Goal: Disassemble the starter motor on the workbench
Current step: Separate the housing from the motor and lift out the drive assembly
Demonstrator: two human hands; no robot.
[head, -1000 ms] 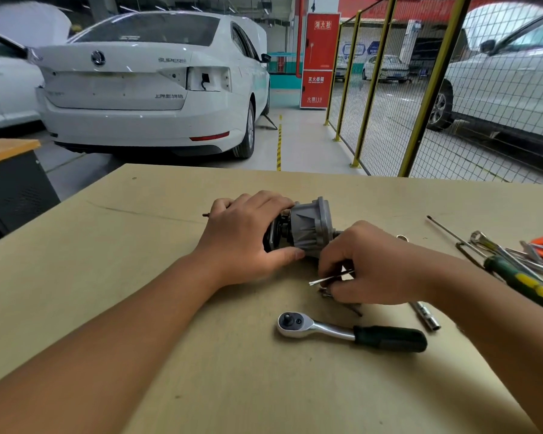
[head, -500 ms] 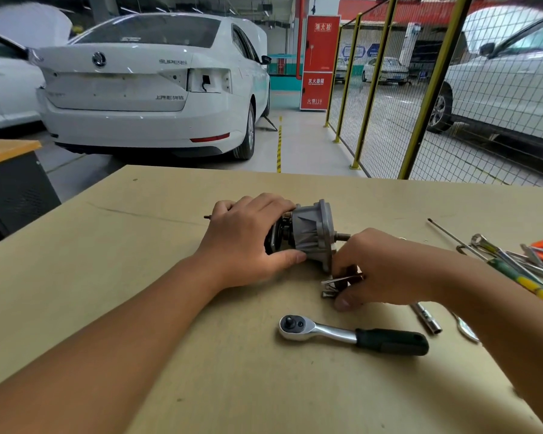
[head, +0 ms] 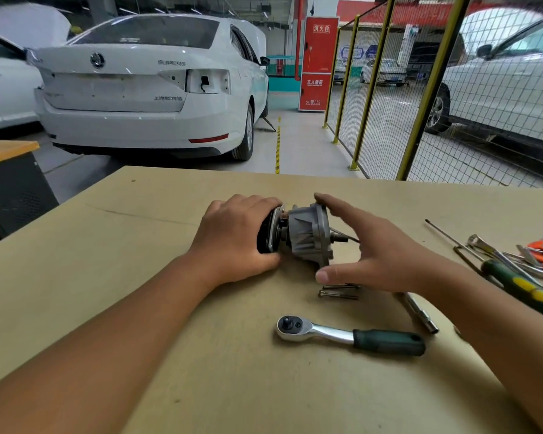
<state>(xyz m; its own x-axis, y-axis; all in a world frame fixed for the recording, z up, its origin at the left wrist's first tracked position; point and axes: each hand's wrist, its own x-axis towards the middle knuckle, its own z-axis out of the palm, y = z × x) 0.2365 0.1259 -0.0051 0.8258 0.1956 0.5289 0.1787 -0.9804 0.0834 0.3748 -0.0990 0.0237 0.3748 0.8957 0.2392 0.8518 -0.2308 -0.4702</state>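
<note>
starter motor [head: 298, 234]: lies on its side near the middle of the worktop [head: 138, 277], a little toward the far edge; grey ribbed end housing [head: 309, 234] faces right, a short shaft stub sticking out of it; dark body end sits under the left palm.

left hand [head: 235, 239]: fingers curled over the top of the dark body, thumb low against the near side, gripping it and pinning it to the worktop; forearm runs in from the near left corner.

right hand [head: 373, 249]: spread wide, fingers straight and reaching over the top rim of the housing, thumb below its near edge; holds nothing; whether the fingertips touch the rim cannot be told.

step in hand, judged: pulling the housing off the body. best done by closing on the rim on both sides, drawing straight along the shaft without cocking it, while the left hand keeps the body from rolling.

two long bolts [head: 339, 291]: loose on the worktop just in front of the housing.

ratchet [head: 348, 335]: nearer the front edge, handle pointing right.

socket extension [head: 420, 313]: right of the bolts, partly under the right wrist.

screwdriver [head: 521, 285], spanners [head: 514, 260]: heaped at the right edge.
</note>
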